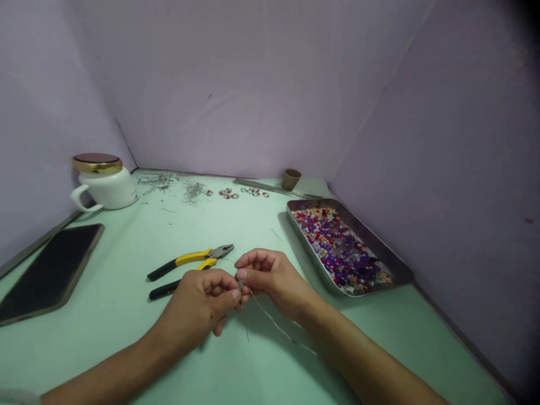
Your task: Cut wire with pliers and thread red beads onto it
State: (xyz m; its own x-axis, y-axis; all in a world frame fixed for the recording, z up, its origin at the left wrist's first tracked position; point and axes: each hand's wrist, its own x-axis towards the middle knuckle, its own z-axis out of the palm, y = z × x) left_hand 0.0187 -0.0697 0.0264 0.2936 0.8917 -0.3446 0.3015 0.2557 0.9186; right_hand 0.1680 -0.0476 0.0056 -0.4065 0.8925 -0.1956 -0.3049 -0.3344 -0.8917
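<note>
Close together over the middle of the table [139, 349], my left hand [211, 298] and my right hand [270, 278] both pinch a thin wire [274, 322]. One length of it trails from the fingers down to the lower right, slightly kinked. A short fine end sticks out at the upper left of my fingertips. Whatever else sits between the fingertips is hidden. Just behind my left hand lie pliers [194, 257] with yellow and black handles, their jaws pointing right and a little apart. My left hand partly covers the lower handle.
A metal tray [310, 247] of purple, red and pale beads stands to the right. Small red-and-clear beaded pieces [228, 194], wire scraps [194, 191], straight wires [270, 187] and a brown cup [291, 179] lie along the back. A lidded white mug [112, 188] and phone [50, 273] are left.
</note>
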